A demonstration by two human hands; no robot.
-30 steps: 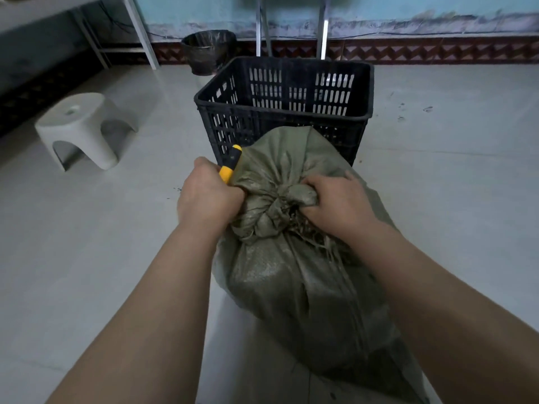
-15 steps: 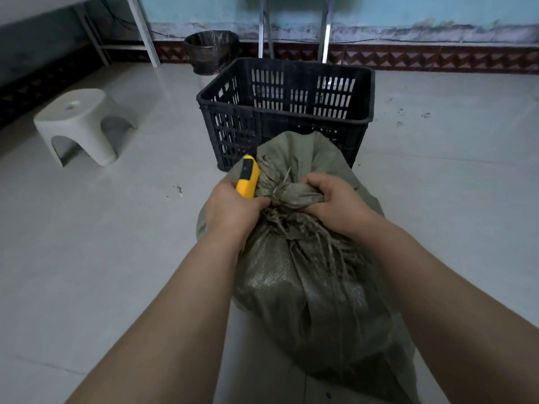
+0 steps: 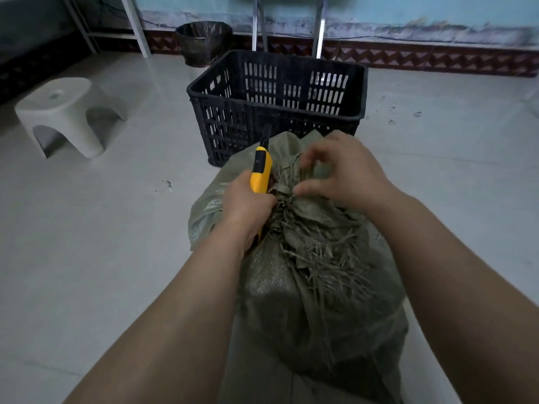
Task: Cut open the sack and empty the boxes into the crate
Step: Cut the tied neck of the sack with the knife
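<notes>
Sack (image 3: 306, 287) of green woven cloth stands on the floor (image 3: 102, 228) just this side of the black crate (image 3: 274, 107), its tied neck frayed. Left hand (image 3: 248, 211) is wrapped round a yellow knife (image 3: 261, 173), tip up beside the knot. Right hand (image 3: 347, 173) curves over the knot, thumb touching; whether it grips, I cannot tell

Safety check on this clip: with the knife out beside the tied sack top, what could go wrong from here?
1. The knife in the left hand is close beside the right hand at the knot; a slip could cut fingers.
2. The sack is tied shut; a deep cut might slash whatever is hidden inside.
</notes>
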